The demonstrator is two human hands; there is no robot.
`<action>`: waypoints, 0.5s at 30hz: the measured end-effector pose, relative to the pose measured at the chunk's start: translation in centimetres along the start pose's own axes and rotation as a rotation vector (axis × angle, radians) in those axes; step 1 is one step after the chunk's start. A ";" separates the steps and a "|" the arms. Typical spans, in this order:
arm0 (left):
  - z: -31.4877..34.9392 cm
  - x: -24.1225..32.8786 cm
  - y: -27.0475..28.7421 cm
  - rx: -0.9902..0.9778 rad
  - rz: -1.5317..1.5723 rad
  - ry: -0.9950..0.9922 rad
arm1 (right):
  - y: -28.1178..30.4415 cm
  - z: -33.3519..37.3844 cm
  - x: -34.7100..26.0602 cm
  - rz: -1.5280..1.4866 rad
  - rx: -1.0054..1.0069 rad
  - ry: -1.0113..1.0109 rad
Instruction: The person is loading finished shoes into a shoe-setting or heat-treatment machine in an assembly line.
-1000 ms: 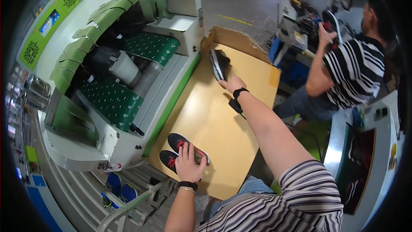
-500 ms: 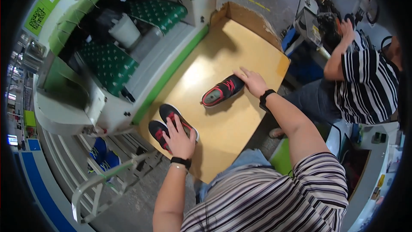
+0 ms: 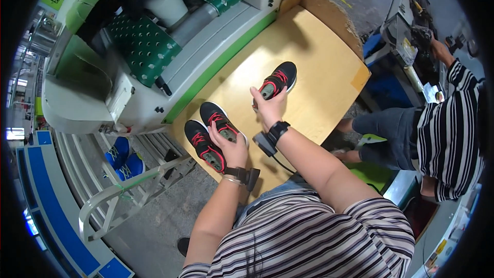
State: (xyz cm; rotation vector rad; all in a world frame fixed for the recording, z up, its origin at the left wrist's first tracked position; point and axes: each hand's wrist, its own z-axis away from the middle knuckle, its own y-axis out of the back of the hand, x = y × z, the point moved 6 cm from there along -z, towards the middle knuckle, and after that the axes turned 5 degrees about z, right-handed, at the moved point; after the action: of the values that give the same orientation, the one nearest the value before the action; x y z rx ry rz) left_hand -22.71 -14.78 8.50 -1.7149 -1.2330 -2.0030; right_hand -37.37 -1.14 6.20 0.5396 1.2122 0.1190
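Three black sneakers with red laces and red trim are on the wooden tabletop. Two lie side by side at the left, the outer sneaker [image 3: 198, 136] and the inner sneaker [image 3: 220, 119], toes pointing away from me. My left hand [image 3: 231, 149] is closed round the heel end of the inner one, its fingers reaching between the pair. To the right, a single sneaker [image 3: 278, 78] has its toe toward the far right. My right hand [image 3: 271, 108] grips it by the heel, thumb on the left side. Its heel is partly hidden by that hand.
A white and green machine with a dotted green belt [image 3: 146, 51] borders the far left of the wooden tabletop [image 3: 309, 46]. Cardboard [image 3: 329, 13] walls its far end. Blue shoes [image 3: 126, 164] rest on a metal rack [image 3: 98, 195]. A co-worker [image 3: 445, 123] is at the right.
My right hand has moved from the single sneaker's toe to its heel, and that sneaker is turned more away from me. My left hand has slid back from the pair's tops to the inner heel.
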 end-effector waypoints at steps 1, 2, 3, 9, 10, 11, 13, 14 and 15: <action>-0.6 -0.1 0.9 0.019 0.022 0.040 | -0.2 0.1 -0.8 0.107 -0.007 -0.019; -1.3 0.0 2.1 0.038 0.046 0.078 | -0.3 0.1 -1.7 0.214 -0.012 -0.034; -1.9 0.8 2.0 -0.006 0.488 0.417 | -0.2 -1.5 -0.3 0.172 -0.034 0.018; -7.5 13.4 9.6 -0.107 0.851 0.118 | 4.1 -0.6 -6.8 -0.638 -0.414 0.106; -9.1 15.7 10.5 -0.079 0.751 -0.067 | 5.0 -0.4 -11.1 -0.557 -0.422 0.347; -10.9 17.1 11.2 -0.007 0.628 -0.189 | 5.5 -0.3 -15.2 -0.470 -0.419 0.587; -15.2 19.1 11.4 0.118 0.467 -0.319 | 4.4 -2.5 -22.2 -0.494 -0.388 0.806; -17.6 19.7 11.5 0.173 0.428 -0.330 | 3.5 -3.7 -25.5 -0.389 -0.352 0.893; -20.4 19.0 11.2 0.253 0.171 -0.412 | 2.0 -4.9 -28.4 -0.308 -0.309 0.956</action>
State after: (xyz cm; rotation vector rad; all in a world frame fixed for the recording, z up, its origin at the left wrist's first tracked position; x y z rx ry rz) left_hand -35.26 -29.87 31.33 -2.0794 -1.3352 -1.3729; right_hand -51.74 -8.24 30.29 -0.0175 2.1425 0.3168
